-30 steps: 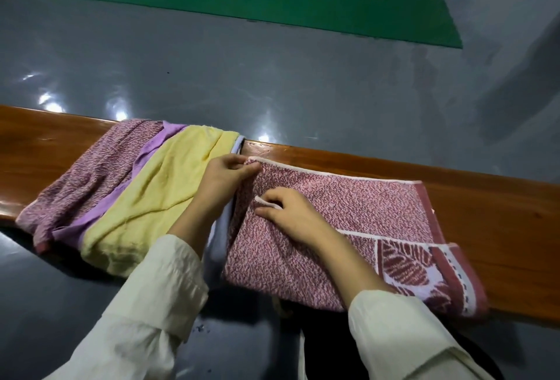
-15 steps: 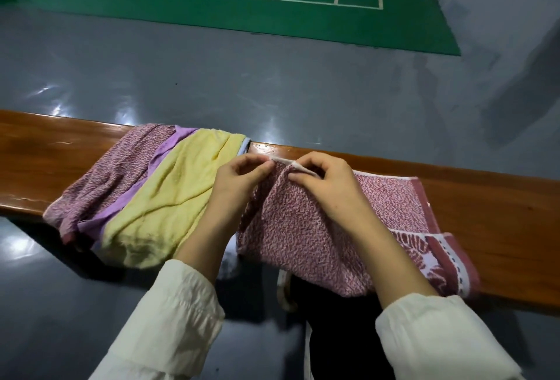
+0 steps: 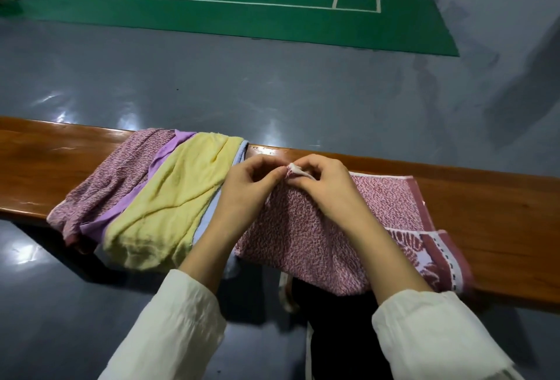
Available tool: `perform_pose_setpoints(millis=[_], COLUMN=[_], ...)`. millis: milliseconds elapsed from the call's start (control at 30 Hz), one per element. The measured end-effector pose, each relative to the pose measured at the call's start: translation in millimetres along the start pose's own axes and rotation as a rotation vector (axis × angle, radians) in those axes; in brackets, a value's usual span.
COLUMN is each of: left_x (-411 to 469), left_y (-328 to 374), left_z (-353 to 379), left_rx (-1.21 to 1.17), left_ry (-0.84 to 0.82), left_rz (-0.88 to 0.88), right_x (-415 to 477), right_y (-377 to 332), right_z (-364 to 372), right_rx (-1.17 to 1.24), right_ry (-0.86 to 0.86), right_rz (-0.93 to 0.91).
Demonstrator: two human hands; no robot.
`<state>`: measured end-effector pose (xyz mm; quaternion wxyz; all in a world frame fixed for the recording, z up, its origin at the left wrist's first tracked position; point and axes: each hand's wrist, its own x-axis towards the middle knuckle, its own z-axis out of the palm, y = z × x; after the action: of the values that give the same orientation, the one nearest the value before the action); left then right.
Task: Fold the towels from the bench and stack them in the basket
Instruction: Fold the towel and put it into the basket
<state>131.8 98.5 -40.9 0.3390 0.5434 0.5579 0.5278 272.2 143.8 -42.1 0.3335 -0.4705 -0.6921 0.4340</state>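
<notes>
Folding step: the red patterned towel (image 3: 318, 237) lies right of centre on the counter (image 3: 491, 228). The left hand (image 3: 251, 190) and right hand (image 3: 328, 187) both pinch its far-left corner. Next, likely carry that corner across, edges aligned.

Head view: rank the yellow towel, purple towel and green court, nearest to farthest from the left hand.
1. yellow towel, just left of the left hand.
2. purple towel, further left.
3. green court, far across the floor.
</notes>
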Motion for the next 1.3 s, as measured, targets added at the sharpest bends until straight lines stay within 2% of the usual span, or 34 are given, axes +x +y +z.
perform_pose_setpoints(millis=[100, 267, 400, 800, 1033, 1200, 1300], left_x=[-5.0, -25.0, -30.9, -17.0, -6.9, -0.5, 2.8], left_y=[-4.0, -32.0, -50.4, -44.7, -36.1, -21.7, -18.7], left_z=[1.0, -12.9, -28.5, -41.1, -32.9, -34.3, -36.3], left_rx=[-0.011, 0.394, 0.504, 0.487, 0.502, 0.465, 0.466], left_ry=[-0.013, -0.11, -0.137, -0.178, -0.042, -0.107, -0.155], left_rz=[0.014, 0.075, 0.088, 0.144, 0.224, 0.301, 0.289], right_x=[0.9, 3.8, 6.0, 6.2, 8.9, 8.6, 8.2], right_y=[1.9, 3.5, 2.9, 9.4, 8.0, 6.1, 3.9], right_z=[-0.9, -6.8, -13.0, -24.0, -28.5, -32.9, -34.7], right_rx=[-0.001, 0.066, 0.102, 0.141, 0.163, 0.178, 0.179], right_ry=[0.036, 0.136, 0.222, 0.381, 0.455, 0.478, 0.5], right_rz=[0.01, 0.025, -0.004, 0.008, -0.028, -0.046, -0.054])
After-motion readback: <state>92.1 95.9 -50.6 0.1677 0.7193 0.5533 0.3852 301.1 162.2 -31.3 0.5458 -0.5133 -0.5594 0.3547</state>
